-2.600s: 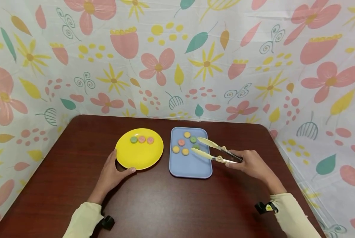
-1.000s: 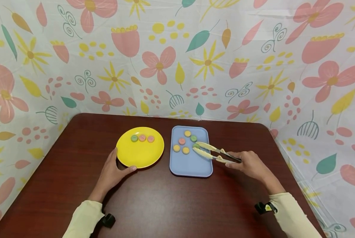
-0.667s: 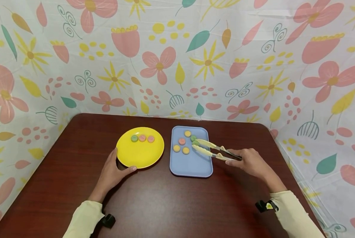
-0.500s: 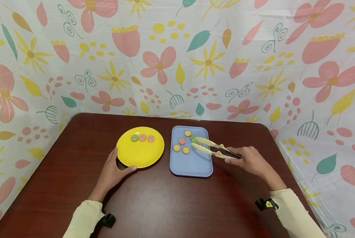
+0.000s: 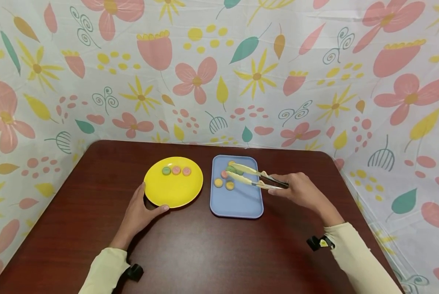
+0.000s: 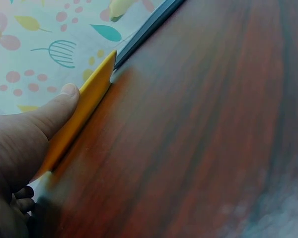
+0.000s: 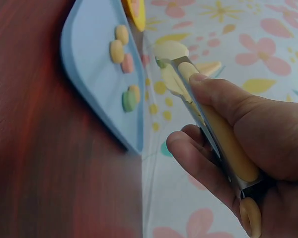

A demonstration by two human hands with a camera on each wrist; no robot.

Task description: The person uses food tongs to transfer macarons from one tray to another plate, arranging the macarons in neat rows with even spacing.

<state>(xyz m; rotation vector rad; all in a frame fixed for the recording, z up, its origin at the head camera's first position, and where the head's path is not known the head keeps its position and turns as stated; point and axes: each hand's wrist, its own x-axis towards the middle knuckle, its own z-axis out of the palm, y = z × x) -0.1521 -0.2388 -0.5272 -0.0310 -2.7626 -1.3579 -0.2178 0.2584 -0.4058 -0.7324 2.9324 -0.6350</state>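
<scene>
My right hand (image 5: 298,188) holds a pair of metal tongs (image 5: 258,174) with cream-coloured tips and grips. Between the tips is a small round green disc (image 5: 230,168), raised over the blue tray (image 5: 238,206). In the right wrist view, my thumb presses one arm of the tongs (image 7: 223,134) and my fingers curl behind the other. My left hand (image 5: 137,214) holds the yellow plate (image 5: 173,194) at its near left rim, thumb and forefinger spread along the edge. In the left wrist view, my thumb lies against the plate's side (image 6: 92,96).
Three discs stand in a row toward the plate's far side: one green (image 5: 166,171) and two pink (image 5: 176,170). The tray bears yellow discs (image 5: 218,183), a pink disc (image 5: 224,174) and another green disc (image 5: 239,171). A flowered cloth (image 5: 219,81) hangs behind the dark wooden table (image 5: 190,253).
The tongs have closed on the green disc and lifted it, moving left and away from me over the tray. My left hand stays at the plate.
</scene>
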